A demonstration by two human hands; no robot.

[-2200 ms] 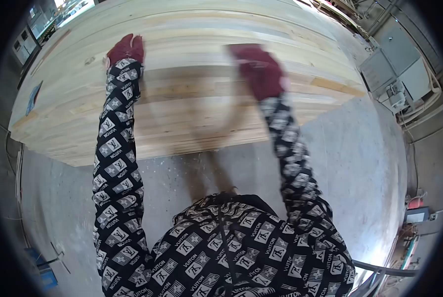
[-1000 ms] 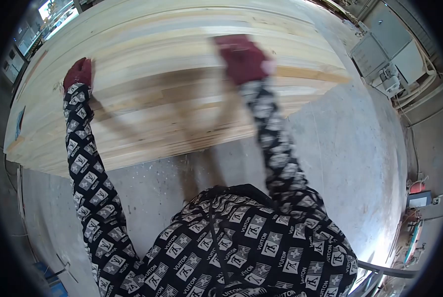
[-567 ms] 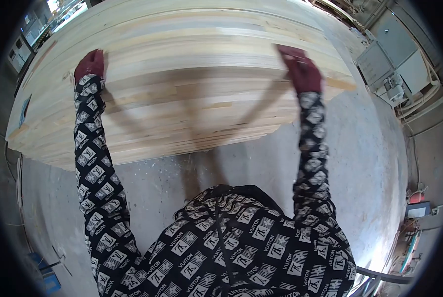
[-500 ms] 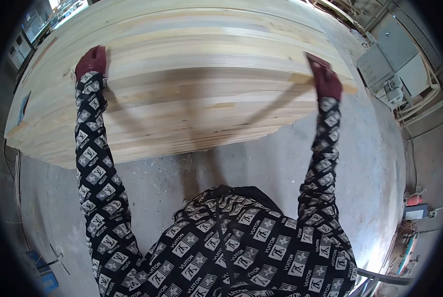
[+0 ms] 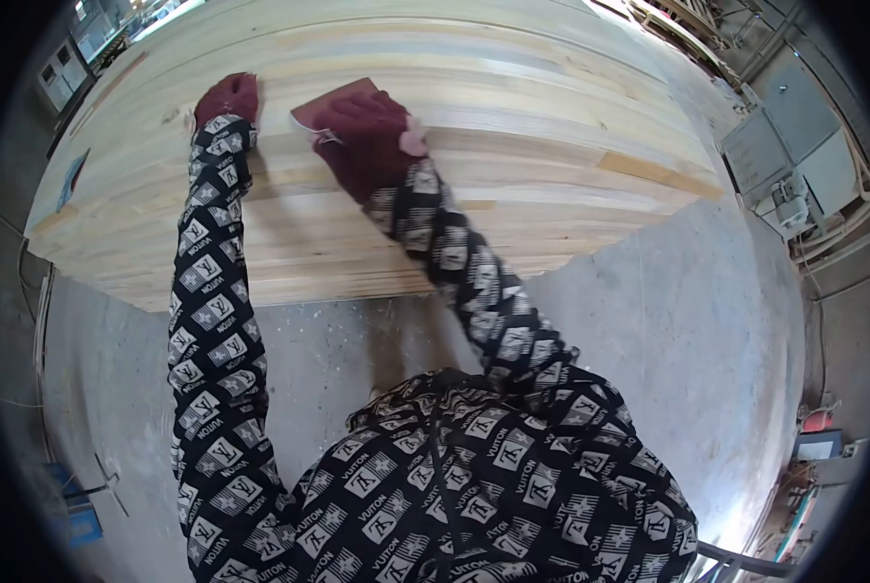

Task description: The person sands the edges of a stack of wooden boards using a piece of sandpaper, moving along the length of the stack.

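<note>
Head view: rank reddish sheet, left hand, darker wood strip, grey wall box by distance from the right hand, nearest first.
1. Reddish sheet: under the right hand, touching.
2. Left hand: just left, on the board.
3. Darker wood strip: board's right edge.
4. Grey wall box: far right.

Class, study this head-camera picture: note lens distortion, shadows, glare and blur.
Head view: the fisheye lens bows the edges of the wood stack and blackens the corners; arm shadows darken it beside both sleeves; the concrete floor glares at lower right; the right hand looks slightly soft, the left hand sharper.
</note>
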